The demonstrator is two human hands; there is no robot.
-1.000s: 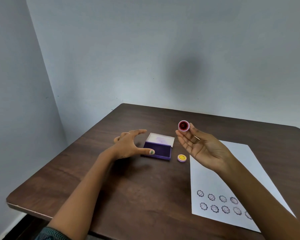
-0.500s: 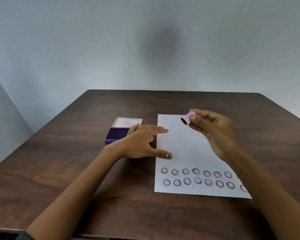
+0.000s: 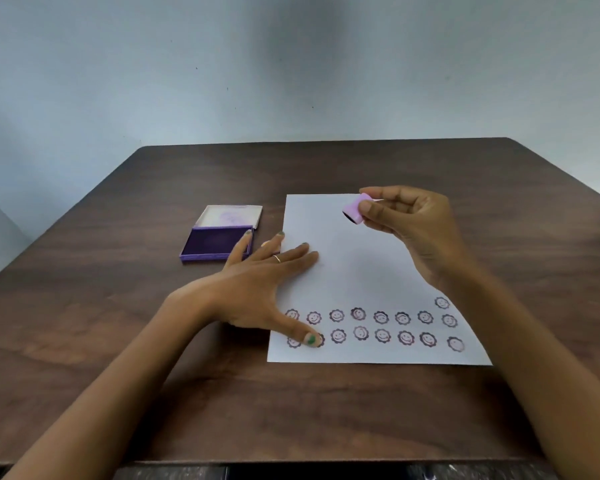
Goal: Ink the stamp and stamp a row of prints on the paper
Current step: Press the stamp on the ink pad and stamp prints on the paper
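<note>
A white sheet of paper (image 3: 357, 268) lies on the dark wooden table (image 3: 118, 306), with two rows of purple smiley prints (image 3: 381, 327) along its near edge and one more print at the right. My right hand (image 3: 406, 223) holds a small pink round stamp (image 3: 354, 208) in its fingertips above the paper's far part, its dark face tilted toward the left. My left hand (image 3: 264, 289) lies flat with fingers spread on the paper's left edge, thumb on the near row. The purple ink pad (image 3: 215, 242) sits open left of the paper.
The ink pad's white lid (image 3: 232, 215) stands hinged open behind the pad. A small cap is mostly hidden behind my left fingers. A pale wall rises behind the table; the table's near edge (image 3: 291, 459) runs along the bottom.
My view has swung to the right and down toward the paper. My left hand moved from the ink pad onto the paper's left edge. My right hand turned the stamp face sideways-down over the paper.
</note>
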